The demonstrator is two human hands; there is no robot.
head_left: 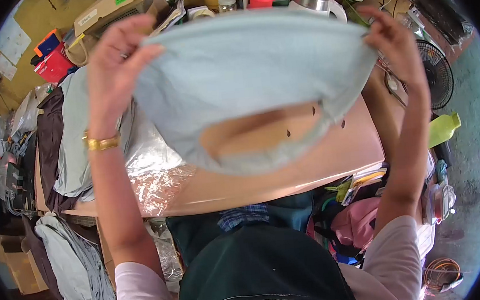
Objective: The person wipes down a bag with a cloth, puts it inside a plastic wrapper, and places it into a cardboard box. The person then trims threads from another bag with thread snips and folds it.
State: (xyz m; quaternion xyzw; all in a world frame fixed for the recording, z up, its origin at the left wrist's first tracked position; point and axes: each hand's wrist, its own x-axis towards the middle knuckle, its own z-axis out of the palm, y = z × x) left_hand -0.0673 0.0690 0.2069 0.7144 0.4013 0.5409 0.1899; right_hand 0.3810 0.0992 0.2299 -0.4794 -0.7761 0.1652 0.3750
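Observation:
A light blue-grey cloth piece (255, 63) hangs stretched between my two hands above the table, blurred by motion, with a wide opening near its lower edge. My left hand (124, 63) pinches its upper left corner between thumb and fingers. At the upper right corner, my right hand (391, 39) has its fingers closed on the cloth. Through the opening shows the tan tabletop (288, 181) with small dark marks.
Clear plastic film (159, 168) lies on the table's left part, beside grey garments (76, 136) and a dark one. Boxes, jars and a kettle (311, 1) line the back. A black fan (436, 73) and green bottle (445, 129) are at the right.

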